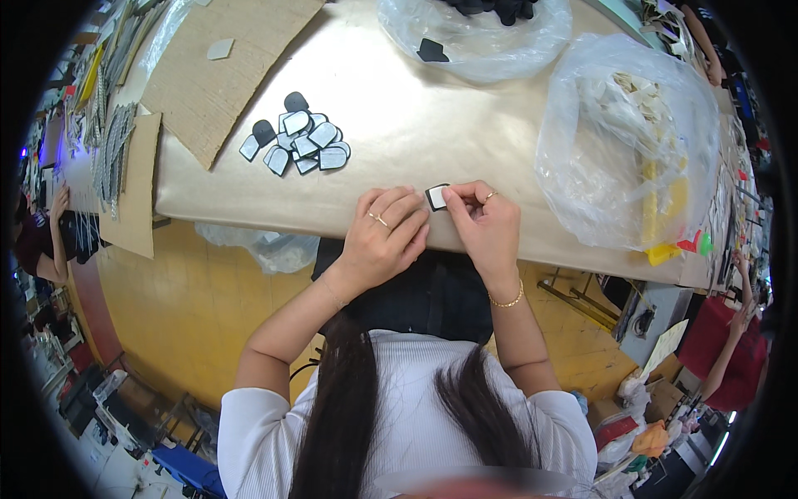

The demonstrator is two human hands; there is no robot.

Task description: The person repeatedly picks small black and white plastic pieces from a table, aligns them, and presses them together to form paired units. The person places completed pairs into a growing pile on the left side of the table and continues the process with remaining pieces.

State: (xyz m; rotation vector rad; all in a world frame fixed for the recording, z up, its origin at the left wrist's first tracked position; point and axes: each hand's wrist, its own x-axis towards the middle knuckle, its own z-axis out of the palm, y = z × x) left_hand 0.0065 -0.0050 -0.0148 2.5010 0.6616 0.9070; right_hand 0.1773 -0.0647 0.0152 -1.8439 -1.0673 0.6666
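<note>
A small black patch with a white layer on top (438, 196) lies near the table's front edge. My right hand (490, 224) pinches its right side between thumb and index finger. Just left of it, my left hand (386, 237) is closed, its fingers curled and held together; anything under its fingertips is hidden. Farther away to the left is a loose pile of similar round-ended patches (306, 137). Most of them show a pale face, and a few show black.
Brown cardboard (212, 83) covers the table's far left, with a small pale piece (220, 49) on it. At the back, a clear plastic bag (507, 54) contains black pieces; another bag (573, 166) at right holds cream scraps. A green-tipped bottle (697, 243) lies beside it. Other people work on both sides.
</note>
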